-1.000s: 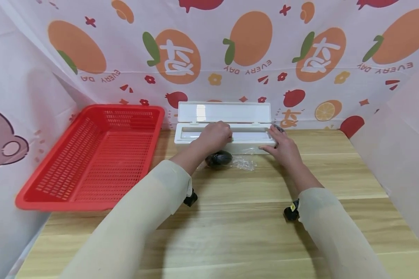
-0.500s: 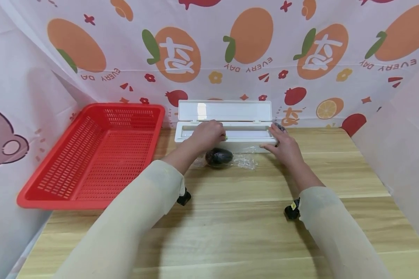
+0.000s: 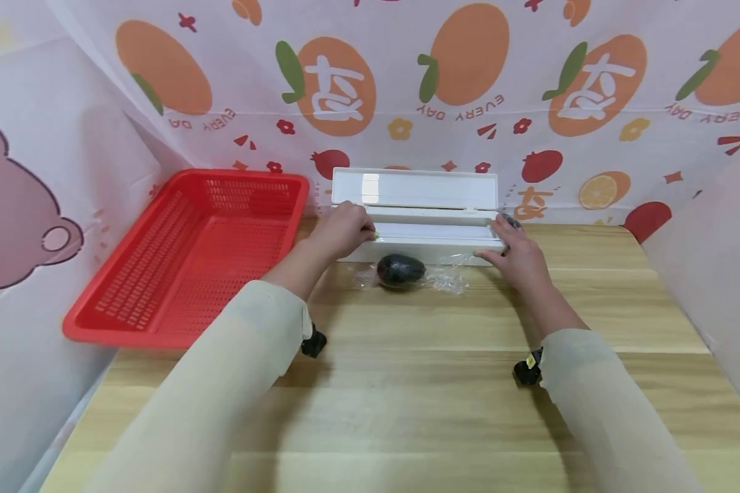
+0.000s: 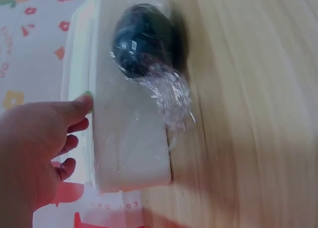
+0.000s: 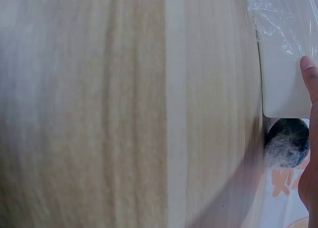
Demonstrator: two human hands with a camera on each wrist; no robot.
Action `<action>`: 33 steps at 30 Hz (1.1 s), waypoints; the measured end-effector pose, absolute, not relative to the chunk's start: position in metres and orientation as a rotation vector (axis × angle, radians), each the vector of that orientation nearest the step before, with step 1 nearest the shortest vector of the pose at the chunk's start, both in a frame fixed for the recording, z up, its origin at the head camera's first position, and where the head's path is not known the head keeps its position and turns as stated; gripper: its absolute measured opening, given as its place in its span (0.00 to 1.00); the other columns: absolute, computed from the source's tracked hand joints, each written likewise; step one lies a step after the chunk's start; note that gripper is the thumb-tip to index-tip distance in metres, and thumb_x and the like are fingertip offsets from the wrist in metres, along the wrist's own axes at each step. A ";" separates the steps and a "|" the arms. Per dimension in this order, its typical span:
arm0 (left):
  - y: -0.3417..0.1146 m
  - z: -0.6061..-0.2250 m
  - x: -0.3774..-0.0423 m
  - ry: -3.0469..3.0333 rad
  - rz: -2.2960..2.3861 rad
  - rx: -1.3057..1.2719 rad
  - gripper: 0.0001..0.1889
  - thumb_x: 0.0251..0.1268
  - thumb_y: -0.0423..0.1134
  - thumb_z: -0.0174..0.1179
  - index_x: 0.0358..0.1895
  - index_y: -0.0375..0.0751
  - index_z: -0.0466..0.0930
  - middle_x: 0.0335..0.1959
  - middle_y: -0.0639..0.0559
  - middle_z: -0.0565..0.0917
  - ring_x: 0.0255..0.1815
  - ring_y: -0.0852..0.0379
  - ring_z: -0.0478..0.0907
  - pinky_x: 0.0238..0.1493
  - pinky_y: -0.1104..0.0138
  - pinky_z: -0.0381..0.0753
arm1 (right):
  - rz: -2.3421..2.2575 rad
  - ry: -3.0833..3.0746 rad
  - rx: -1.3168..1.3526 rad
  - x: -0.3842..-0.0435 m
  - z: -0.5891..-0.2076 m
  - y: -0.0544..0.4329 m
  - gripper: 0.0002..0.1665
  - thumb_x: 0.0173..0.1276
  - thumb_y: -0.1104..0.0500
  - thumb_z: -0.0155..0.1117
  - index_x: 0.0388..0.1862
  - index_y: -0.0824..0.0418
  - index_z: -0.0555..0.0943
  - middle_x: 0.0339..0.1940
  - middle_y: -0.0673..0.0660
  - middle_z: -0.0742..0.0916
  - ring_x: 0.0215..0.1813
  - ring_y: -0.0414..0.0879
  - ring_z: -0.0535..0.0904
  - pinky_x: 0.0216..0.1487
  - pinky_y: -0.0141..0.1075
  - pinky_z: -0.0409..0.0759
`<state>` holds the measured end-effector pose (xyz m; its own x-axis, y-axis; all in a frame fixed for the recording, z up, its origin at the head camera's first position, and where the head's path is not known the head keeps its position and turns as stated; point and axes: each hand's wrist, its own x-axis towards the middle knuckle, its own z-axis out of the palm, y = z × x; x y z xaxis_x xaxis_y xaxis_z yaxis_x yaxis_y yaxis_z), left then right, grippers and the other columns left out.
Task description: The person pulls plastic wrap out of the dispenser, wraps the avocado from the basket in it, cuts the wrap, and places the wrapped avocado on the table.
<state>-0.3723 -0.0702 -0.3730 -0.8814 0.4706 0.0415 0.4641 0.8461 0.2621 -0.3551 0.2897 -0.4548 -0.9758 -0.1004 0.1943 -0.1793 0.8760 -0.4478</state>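
A long white cling film dispenser lies at the back of the table with its lid raised. My left hand is at its left part, thumb and fingers pinching a small yellow-green slide cutter, mostly hidden, on the front edge. With my right hand I grip the dispenser's right end, thumb on the front and fingers over the top. Against the front lies a dark oval fruit or vegetable wrapped in clear film. Film also clings to the dispenser's front.
A red perforated basket stands to the left. Another dark, film-wrapped oval item lies beyond the dispenser's right end, partly behind my right hand. A printed cloth hangs right behind the dispenser.
My left hand has slid leftward along the dispenser, from near its middle to its left part. My right hand keeps its grip on the right end. The head view has shifted slightly.
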 end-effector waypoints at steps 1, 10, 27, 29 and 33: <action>-0.071 -0.372 -0.372 3.001 0.401 0.759 0.08 0.64 0.41 0.66 0.43 0.46 0.89 0.34 0.51 0.85 0.38 0.52 0.75 0.40 0.62 0.77 | 0.712 -2.877 0.220 -0.355 -0.454 0.289 0.50 0.61 0.32 0.64 0.78 0.47 0.60 0.80 0.46 0.59 0.76 0.68 0.56 0.70 0.63 0.61; -0.088 -0.365 -0.368 3.002 0.300 0.756 0.09 0.62 0.42 0.68 0.44 0.47 0.88 0.37 0.50 0.84 0.39 0.51 0.75 0.41 0.63 0.78 | 0.741 -2.853 0.247 -0.357 -0.456 0.287 0.50 0.60 0.32 0.65 0.77 0.48 0.61 0.80 0.49 0.60 0.75 0.69 0.57 0.70 0.62 0.61; -0.127 -0.349 -0.365 3.022 0.154 0.641 0.16 0.51 0.42 0.75 0.45 0.47 0.88 0.38 0.50 0.87 0.39 0.50 0.78 0.51 0.56 0.75 | 0.748 -2.858 0.237 -0.355 -0.453 0.289 0.50 0.60 0.32 0.65 0.77 0.47 0.61 0.80 0.47 0.60 0.75 0.69 0.57 0.70 0.62 0.61; -0.128 -0.350 -0.365 3.016 0.199 0.607 0.17 0.52 0.42 0.75 0.47 0.48 0.87 0.38 0.51 0.87 0.39 0.51 0.78 0.52 0.56 0.75 | 0.755 -2.853 0.234 -0.355 -0.453 0.289 0.50 0.60 0.32 0.65 0.77 0.47 0.61 0.80 0.48 0.60 0.75 0.70 0.57 0.70 0.62 0.61; -0.125 -0.352 -0.366 3.001 0.263 0.541 0.18 0.51 0.41 0.75 0.47 0.48 0.87 0.37 0.51 0.86 0.37 0.51 0.79 0.50 0.58 0.76 | 0.787 -2.863 0.227 -0.353 -0.455 0.292 0.51 0.60 0.32 0.65 0.78 0.48 0.60 0.80 0.47 0.59 0.76 0.67 0.57 0.71 0.61 0.62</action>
